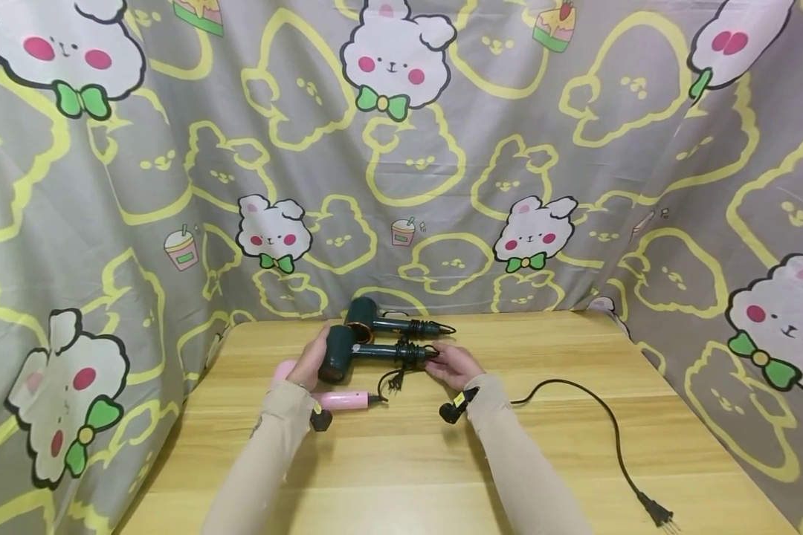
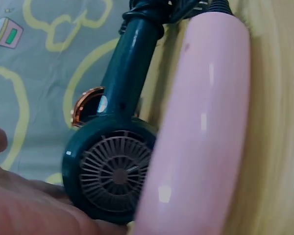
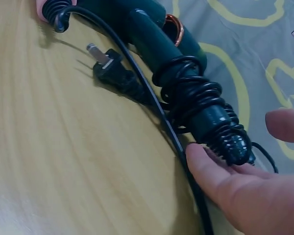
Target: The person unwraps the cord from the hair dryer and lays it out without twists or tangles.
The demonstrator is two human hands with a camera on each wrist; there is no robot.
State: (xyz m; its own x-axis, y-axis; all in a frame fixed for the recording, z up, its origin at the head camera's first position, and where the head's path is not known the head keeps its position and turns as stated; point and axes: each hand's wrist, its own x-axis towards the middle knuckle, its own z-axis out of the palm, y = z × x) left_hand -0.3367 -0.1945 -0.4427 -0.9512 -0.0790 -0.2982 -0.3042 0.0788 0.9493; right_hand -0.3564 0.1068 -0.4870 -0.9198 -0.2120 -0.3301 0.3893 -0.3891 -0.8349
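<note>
Two dark green hair dryers lie side by side near the back of the table, handles pointing right. My left hand (image 1: 311, 364) touches the round head of the nearer green hair dryer (image 1: 335, 351), fingers extended beside its vented end in the left wrist view. At the tip of its handle, wrapped in black cord (image 3: 188, 88), is my right hand (image 1: 455, 365), fingers fairly straight under the tip and thumb apart. The farther green hair dryer (image 1: 363, 307) shows a copper-coloured ring. A pink hair dryer (image 1: 344, 401) lies in front, partly hidden by my left hand.
A black two-pin plug (image 3: 110, 66) lies beside the nearer dryer's handle. Another black cord (image 1: 609, 416) curves across the right of the wooden table (image 1: 401, 475) to a plug (image 1: 656, 511). A patterned curtain (image 1: 401, 171) encloses the back and sides.
</note>
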